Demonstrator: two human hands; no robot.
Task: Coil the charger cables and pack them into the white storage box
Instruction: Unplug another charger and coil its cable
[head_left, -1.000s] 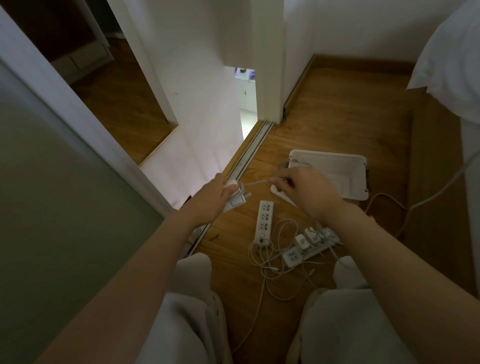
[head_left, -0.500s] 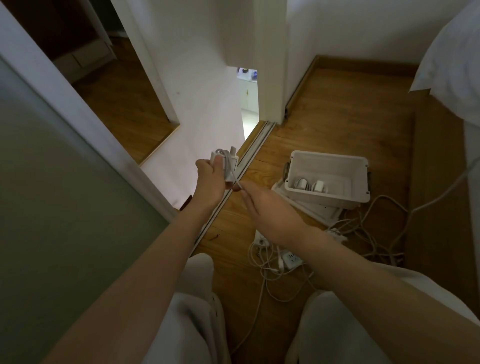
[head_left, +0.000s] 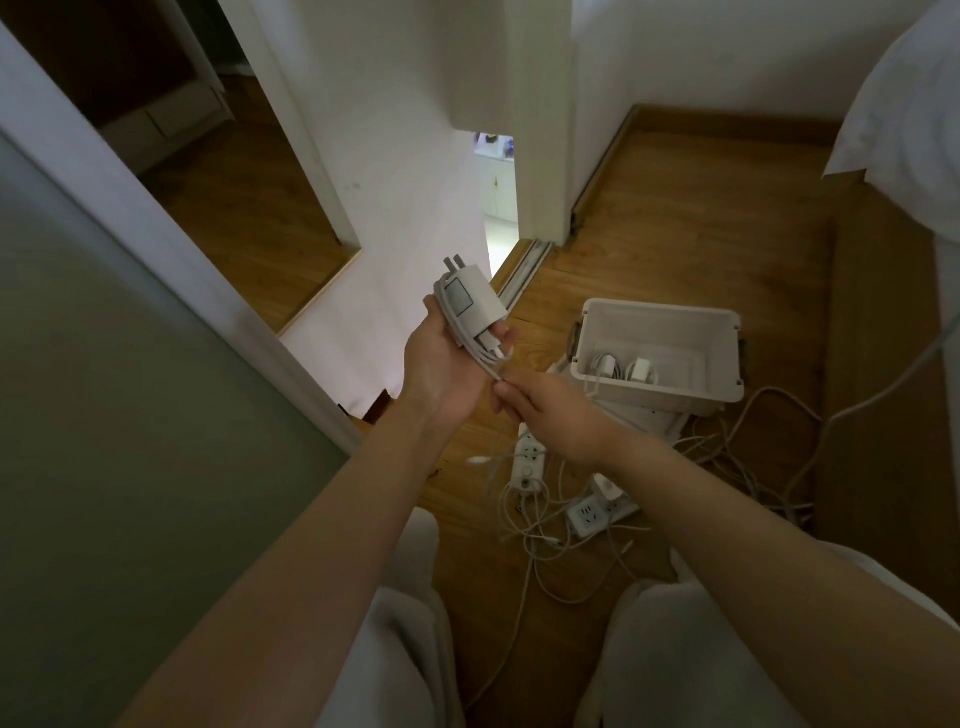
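Observation:
My left hand (head_left: 445, 366) holds a white charger adapter (head_left: 471, 301) upright, prongs up, with its white cable wound around the body. My right hand (head_left: 545, 410) pinches that cable (head_left: 493, 370) just below the adapter; the cable's loose end dangles down past my wrist. The white storage box (head_left: 660, 387) stands open on the wood floor to the right, with two coiled chargers (head_left: 626, 368) inside. More white cables (head_left: 545, 525) lie tangled on the floor below my hands.
Two white power strips (head_left: 529, 457) (head_left: 597, 512) lie among the cables. A flat white lid (head_left: 644, 415) sits under the box. A sliding-door track (head_left: 524, 270) runs left of the box, white bedding (head_left: 904, 119) at far right, my knees below.
My left hand has lifted the adapter from the floor and turned it prongs up. My right hand has left the box area and come back under the adapter, holding the cable.

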